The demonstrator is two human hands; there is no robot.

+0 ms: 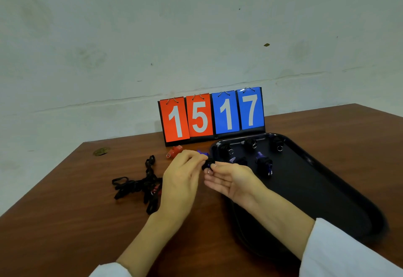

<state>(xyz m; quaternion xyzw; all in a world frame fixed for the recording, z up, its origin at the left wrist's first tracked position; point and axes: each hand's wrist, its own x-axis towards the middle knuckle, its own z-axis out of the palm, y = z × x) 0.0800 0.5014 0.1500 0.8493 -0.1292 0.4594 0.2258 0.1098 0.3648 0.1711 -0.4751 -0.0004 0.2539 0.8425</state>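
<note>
Small black cord-wrapped bundle with a metal ring (208,165) sat pinched between both hands, over the black plastic tray's (327,191) left rim. Left hand (183,174) nipped it with its fingertips; right hand (231,180) with thumb and forefinger, its other fingers loose. Five like bundles (263,164) lay at the tray's far end, its near half bare. On the brown wooden table (65,222): one red whistle (174,152), one blue whistle (202,153) and one black strap tangle (139,186), with open wood at the near left.
</note>
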